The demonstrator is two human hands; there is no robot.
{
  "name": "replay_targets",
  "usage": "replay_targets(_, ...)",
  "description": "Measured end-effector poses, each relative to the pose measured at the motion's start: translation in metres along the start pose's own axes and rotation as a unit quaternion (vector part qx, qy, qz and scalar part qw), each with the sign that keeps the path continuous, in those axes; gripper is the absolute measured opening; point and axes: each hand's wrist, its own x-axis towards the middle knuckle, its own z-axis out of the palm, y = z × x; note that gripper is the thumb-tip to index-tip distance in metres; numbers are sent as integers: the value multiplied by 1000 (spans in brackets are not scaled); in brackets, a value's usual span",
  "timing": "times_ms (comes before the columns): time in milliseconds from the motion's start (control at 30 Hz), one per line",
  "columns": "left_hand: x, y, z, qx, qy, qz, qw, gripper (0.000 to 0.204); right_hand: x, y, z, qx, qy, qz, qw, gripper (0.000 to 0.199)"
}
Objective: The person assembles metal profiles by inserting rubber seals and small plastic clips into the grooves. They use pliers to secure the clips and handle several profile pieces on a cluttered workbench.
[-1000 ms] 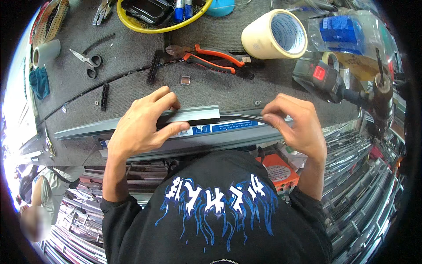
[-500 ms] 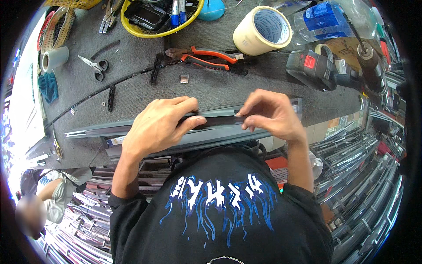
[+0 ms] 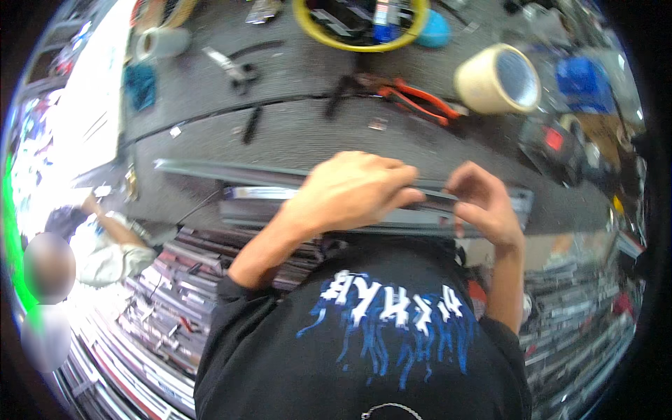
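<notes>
Several long grey metal profiles (image 3: pixel 269 204) lie side by side along the bench's near edge, in front of my body. My left hand (image 3: pixel 357 190) is over them, palm down, its thumb and fingers closed on a thin dark strip (image 3: pixel 438 197). To its right, my right hand (image 3: pixel 488 203) has its fingers bent, with thumb and forefinger around the strip's other end. Motion blurs the fingertips, and my left hand hides part of the strip. Beyond my hands is a small clear piece (image 3: pixel 378 124).
Orange-handled pliers (image 3: pixel 423 103), a cream tape roll (image 3: pixel 490 78), scissors (image 3: pixel 234 70) and a yellow basket (image 3: pixel 360 47) stand farther back. At right are a cordless drill (image 3: pixel 556 150) and a blue-labelled bottle (image 3: pixel 584 84). Another person (image 3: pixel 112 248) is at far left; metal bars (image 3: pixel 182 308) lie below.
The whole view has swung left, so the bench and tools appear farther right. Both hands stay at the profiles, and the gap between them looks slightly smaller.
</notes>
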Motion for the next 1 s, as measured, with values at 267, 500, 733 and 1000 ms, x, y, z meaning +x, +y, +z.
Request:
replay_targets(267, 6, -5, 37, -10, 54, 42, 998, 36, 1, 5, 6, -72, 57, 79, 993, 32)
replay_targets(500, 13, -9, 61, -18, 54, 40, 998, 35, 10, 8, 13, -222, 102, 131, 961, 33)
replay_targets(733, 17, -3, 52, -29, 28, 42, 998, 38, 15, 12, 14, -384, 121, 80, 912, 59)
replay_targets(1000, -61, -46, 14, -10, 312, -52, 949, 25, 14, 2, 14, -382, 128, 103, 910, 47)
